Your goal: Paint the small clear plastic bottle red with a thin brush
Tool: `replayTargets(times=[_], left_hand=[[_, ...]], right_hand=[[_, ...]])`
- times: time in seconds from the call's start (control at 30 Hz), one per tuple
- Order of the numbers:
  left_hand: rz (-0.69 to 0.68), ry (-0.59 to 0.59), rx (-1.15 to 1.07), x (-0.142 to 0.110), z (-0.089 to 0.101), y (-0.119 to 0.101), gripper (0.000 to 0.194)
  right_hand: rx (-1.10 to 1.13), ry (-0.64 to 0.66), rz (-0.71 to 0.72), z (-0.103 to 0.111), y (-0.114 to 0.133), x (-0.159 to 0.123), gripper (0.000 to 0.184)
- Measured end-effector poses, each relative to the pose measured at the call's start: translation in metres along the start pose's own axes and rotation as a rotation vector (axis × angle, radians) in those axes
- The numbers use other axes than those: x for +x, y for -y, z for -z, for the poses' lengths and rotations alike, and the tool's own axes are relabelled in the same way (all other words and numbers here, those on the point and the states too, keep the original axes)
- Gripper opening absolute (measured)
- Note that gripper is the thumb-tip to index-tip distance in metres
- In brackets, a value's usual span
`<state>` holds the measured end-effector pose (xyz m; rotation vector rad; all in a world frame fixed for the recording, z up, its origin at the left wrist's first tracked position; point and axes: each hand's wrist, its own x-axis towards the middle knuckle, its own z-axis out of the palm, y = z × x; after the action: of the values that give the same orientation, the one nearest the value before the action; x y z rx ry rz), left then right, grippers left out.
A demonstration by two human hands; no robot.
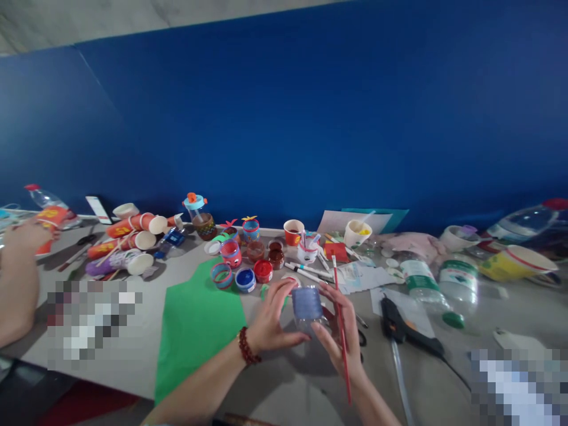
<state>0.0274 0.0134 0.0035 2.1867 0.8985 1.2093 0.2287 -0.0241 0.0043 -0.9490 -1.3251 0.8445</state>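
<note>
A cut-off piece of a clear plastic bottle (pixel 307 303), its wall coated blue-violet, is held above the table in front of me. My right hand (pixel 346 340) grips it from the right between thumb and fingers, and the same hand carries a red paintbrush (pixel 341 331), bristles upward. Curved round the left side of the bottle piece is my left hand (pixel 274 322), fingers and thumb apart; whether its fingertips touch is hard to see. Just beyond stand open paint jars, blue (pixel 245 279) and red (pixel 263 270). A green paper sheet (pixel 199 331) lies to the left.
A hot glue gun (pixel 399 328) and green-labelled plastic bottles (pixel 459 281) are on the right. Red paper cups (pixel 133 225) lie at the left, near another person's arm (pixel 18 290). Marker pens (pixel 310 272) and a white-orange cup (pixel 293 232) sit behind my hands. A blue partition (pixel 284 118) closes the back.
</note>
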Motion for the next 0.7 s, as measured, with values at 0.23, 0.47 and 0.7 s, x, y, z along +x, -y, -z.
replayTargets(times=[0.23, 0.47, 0.7], left_hand=[[0.008, -0.013, 0.046, -0.002, -0.0055, 0.0046, 0.103], [-0.011, -0.047, 0.049, -0.0002, -0.0069, 0.0037, 0.097], [-0.024, -0.047, 0.065, -0.0002, -0.0064, 0.0036, 0.099]], right_hand=[[-0.081, -0.032, 0.044, -0.0029, -0.0019, 0.0007, 0.061], [-0.075, -0.068, 0.013, -0.0042, 0.0005, 0.0014, 0.06], [-0.064, -0.043, -0.007, -0.0047, 0.0034, 0.002, 0.058]])
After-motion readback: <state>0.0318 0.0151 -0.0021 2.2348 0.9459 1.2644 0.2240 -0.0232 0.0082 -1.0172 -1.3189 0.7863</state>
